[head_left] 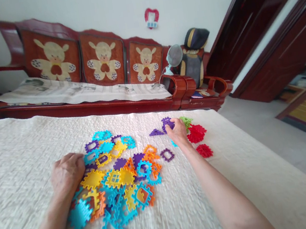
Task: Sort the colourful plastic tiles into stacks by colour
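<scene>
Purple pieces sit near the tabletop's far edge, seemingly grouped by colour; my right hand pinches one; my left hand curls beside the mixed pile, grip hidden.

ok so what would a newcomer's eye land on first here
Probably the heap of bright toy pieces on the pale cover, with the left hand at its left edge. Next, the vivid red pieces, right of the right hand, which is at some purple pieces. Behind, three animal cushions line the red-brown bench.
</scene>
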Tool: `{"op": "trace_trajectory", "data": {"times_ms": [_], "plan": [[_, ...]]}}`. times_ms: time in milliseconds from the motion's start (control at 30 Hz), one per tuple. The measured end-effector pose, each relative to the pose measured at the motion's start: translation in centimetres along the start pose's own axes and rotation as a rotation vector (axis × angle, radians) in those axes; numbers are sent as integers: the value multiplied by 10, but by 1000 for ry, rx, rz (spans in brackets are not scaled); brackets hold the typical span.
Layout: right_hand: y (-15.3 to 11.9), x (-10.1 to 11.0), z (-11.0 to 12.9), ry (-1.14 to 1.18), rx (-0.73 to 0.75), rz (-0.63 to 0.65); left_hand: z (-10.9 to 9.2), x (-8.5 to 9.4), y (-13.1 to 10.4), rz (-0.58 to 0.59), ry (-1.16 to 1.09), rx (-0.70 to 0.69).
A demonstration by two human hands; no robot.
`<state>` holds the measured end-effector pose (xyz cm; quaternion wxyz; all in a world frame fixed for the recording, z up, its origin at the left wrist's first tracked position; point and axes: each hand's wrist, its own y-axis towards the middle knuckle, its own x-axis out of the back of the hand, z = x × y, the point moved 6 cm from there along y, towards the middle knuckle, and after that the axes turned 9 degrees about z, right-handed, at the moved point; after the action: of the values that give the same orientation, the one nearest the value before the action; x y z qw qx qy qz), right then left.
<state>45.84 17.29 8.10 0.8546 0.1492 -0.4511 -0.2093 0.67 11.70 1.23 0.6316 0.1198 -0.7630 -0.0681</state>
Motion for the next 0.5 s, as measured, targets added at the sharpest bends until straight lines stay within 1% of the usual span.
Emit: {"op": "trace_trajectory", "data": {"times_ms": [67,133,333,500], "plan": [[11,-1,-6,-43,-36,19,1,-1,0,-7,-1,-4],[16,-4,-11,-74,-69,38,2,-2,0,-10,-1,-8],[17,-14,-24,-75,-86,49,3,-3,-1,-18,-10,-21],[17,-21,-32,-22,-101,26,4,-4,-1,10,-28,3]]}}
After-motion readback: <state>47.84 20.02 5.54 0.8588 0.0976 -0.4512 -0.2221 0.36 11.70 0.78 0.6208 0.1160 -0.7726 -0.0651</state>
